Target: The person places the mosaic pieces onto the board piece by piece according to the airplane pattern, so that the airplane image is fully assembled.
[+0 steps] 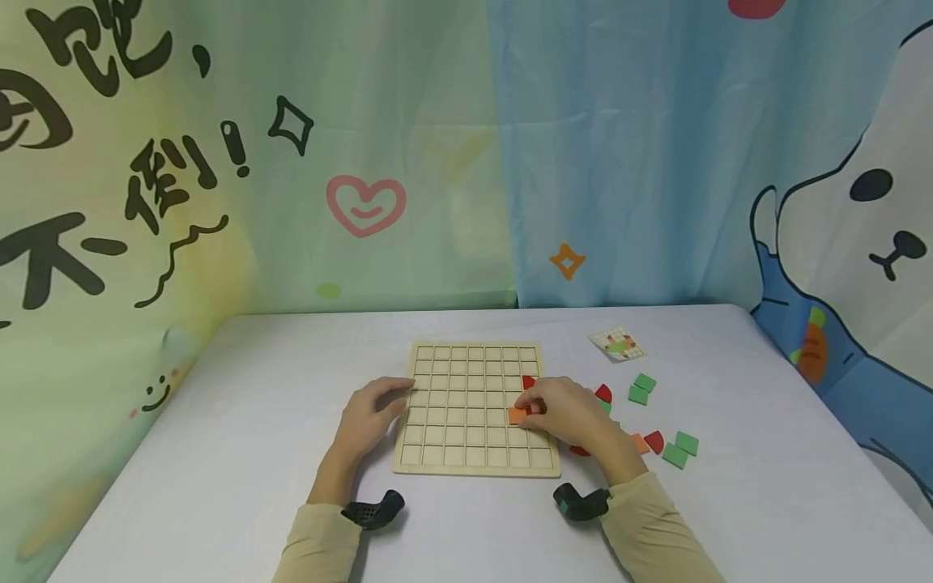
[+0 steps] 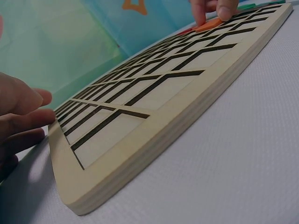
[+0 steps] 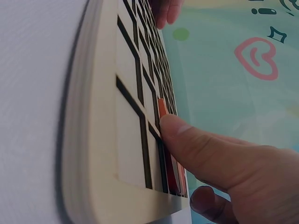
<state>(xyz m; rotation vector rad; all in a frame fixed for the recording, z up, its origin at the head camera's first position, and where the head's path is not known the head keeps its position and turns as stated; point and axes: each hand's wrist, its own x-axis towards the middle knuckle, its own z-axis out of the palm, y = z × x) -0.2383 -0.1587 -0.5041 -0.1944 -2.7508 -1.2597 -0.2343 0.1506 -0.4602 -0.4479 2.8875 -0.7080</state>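
A wooden grid board point(image 1: 448, 470) lies flat on the white table. My right hand point(image 1: 572, 411) pinches an orange square tile point(image 1: 517, 416) with thumb and fingertips over the grid's right part. In the right wrist view the thumb presses against the orange tile's edge point(image 3: 162, 107). A red piece point(image 1: 528, 381) sits in a cell beyond the fingers, and another red piece point(image 3: 172, 179) shows below the thumb in the right wrist view. At the board's left edge is my left hand point(image 1: 370, 417), its fingertips against the rim and its fingers loosely extended.
Right of the board lie green squares point(image 1: 675, 456), red rounded pieces point(image 1: 653, 441) and an orange piece point(image 1: 641, 444), some partly hidden by the right arm. A small pattern card point(image 1: 618, 344) lies at the back right. Printed curtains point(image 1: 408, 267) hang behind the table.
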